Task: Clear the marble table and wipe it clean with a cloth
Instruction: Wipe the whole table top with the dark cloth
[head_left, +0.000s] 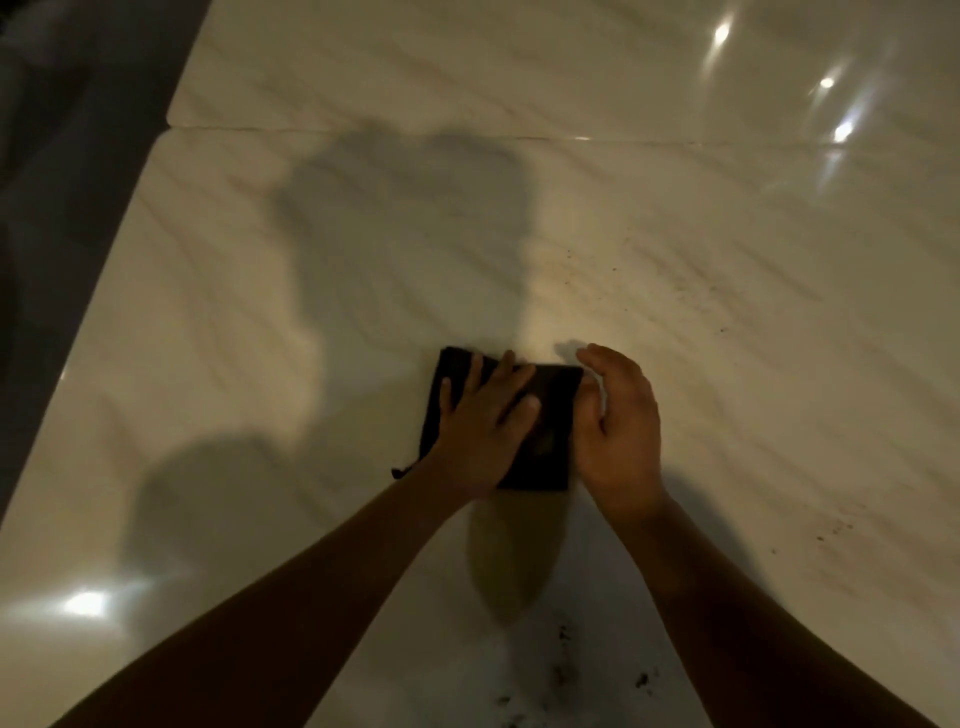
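Head view: my left hand (480, 426) lies flat on the dark folded cloth (550, 410), fingers spread, pressing it to the marble table (727, 260) at centre frame. My right hand (621, 426) stands on edge against the cloth's right side, fingers loosely curved, gripping nothing. Dark crumbs (561, 675) dot the table at lower centre and lower right.

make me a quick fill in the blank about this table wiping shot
1. The dark cloth lies on a ____ table.
2. Of the left hand and right hand, the ____ one presses flat on the cloth.
3. The right hand stands cupped at the cloth's ____ edge.
Missing: marble; left; right.
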